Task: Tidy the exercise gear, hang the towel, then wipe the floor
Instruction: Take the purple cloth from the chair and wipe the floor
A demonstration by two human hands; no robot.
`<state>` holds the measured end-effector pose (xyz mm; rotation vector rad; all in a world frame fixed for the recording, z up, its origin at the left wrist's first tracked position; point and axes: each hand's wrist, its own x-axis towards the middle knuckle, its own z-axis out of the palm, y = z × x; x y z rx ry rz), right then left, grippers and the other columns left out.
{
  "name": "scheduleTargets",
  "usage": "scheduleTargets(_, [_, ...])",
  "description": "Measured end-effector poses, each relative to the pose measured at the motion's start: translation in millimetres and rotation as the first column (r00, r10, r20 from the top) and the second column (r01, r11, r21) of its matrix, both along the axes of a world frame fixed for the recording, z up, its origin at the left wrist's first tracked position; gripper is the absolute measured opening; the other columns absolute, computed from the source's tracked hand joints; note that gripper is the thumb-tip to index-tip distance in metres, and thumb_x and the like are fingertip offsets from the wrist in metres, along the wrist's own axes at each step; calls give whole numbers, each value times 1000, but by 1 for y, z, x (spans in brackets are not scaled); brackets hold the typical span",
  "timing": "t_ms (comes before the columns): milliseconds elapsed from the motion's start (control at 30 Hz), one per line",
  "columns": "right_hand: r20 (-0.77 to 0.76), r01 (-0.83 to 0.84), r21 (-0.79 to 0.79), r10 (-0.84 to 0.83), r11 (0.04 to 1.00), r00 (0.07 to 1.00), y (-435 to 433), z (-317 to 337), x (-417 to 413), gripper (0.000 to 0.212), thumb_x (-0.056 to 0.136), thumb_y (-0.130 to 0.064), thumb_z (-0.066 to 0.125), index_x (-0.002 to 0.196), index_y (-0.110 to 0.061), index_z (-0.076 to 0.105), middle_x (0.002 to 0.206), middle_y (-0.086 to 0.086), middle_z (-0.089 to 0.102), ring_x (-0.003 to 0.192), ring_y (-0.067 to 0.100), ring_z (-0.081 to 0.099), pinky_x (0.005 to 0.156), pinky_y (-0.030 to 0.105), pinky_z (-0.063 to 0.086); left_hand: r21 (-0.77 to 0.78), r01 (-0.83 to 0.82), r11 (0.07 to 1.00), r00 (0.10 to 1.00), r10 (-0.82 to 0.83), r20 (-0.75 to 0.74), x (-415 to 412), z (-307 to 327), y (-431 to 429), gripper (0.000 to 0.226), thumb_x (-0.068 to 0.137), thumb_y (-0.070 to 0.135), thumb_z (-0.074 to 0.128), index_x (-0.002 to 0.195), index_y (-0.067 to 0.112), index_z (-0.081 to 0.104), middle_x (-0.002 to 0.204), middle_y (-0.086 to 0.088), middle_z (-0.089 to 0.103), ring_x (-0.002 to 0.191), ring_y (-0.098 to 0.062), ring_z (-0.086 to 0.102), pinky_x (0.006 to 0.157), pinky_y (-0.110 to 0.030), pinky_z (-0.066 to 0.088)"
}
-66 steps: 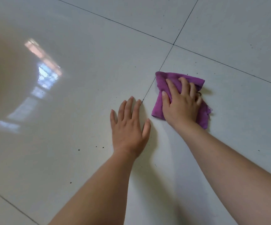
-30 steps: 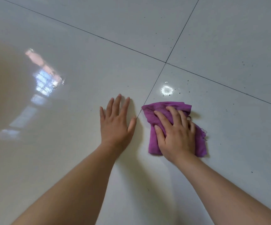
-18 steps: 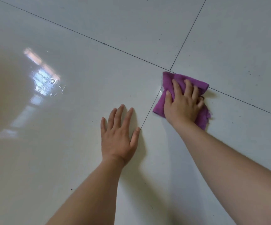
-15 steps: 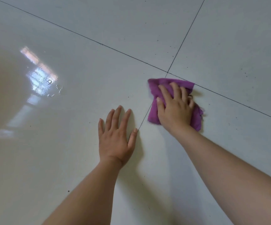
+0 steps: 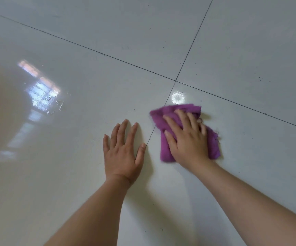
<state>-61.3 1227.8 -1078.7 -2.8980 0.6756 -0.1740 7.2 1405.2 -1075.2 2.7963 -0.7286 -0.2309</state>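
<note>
my right hand [image 5: 188, 141] flat on purple cloth [image 5: 165, 150], fingers straight, pressing it to the tiled floor [image 5: 72, 174] just right of a grout line [image 5: 150, 135]. left hand [image 5: 122, 153] flat on the floor beside it.

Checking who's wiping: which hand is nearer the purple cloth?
Right. The right hand presses on the purple cloth; the left hand rests on the floor left of it, apart.

Right hand [image 5: 188, 139] flat on purple cloth [image 5: 170, 110]
</note>
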Motion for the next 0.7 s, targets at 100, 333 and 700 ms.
scheduleTargets(100, [-13, -54, -26, 54, 998, 998, 0, 2, -52, 44, 89, -45, 36, 130, -35, 50, 139, 1, 47, 125, 24, 37, 99, 43, 25, -1, -1, 1000, 1000, 1, -2, 1, 0, 1, 61, 88, 54, 21, 145, 35, 20, 155, 4, 17, 143, -17, 6, 115, -42, 0])
scheduleTargets(333, [-40, 1, 20, 0, 1000, 999, -3, 4, -56, 45, 88, -46, 34, 129, -37, 50, 140, -1, 45, 126, 22, 35, 96, 41, 25, 12, -4, 1000, 1000, 3, 9, -1, 1, -1, 62, 87, 55, 18, 146, 35, 18, 156, 5, 14, 143, -16, 4, 116, -41, -2])
scheduleTargets(700, [-11, -5, 15, 5, 1000, 1000, -5, 3, -55, 47, 87, -48, 32, 128, -36, 52, 139, 1, 46, 125, 24, 37, 98, 46, 32, -27, 135, 990, 991, -135, 18, -4, 21, 50, 46, 95, 41, 33, 140, 36, 35, 151, 2, 29, 138, -21, 28, 113, -50, 13])
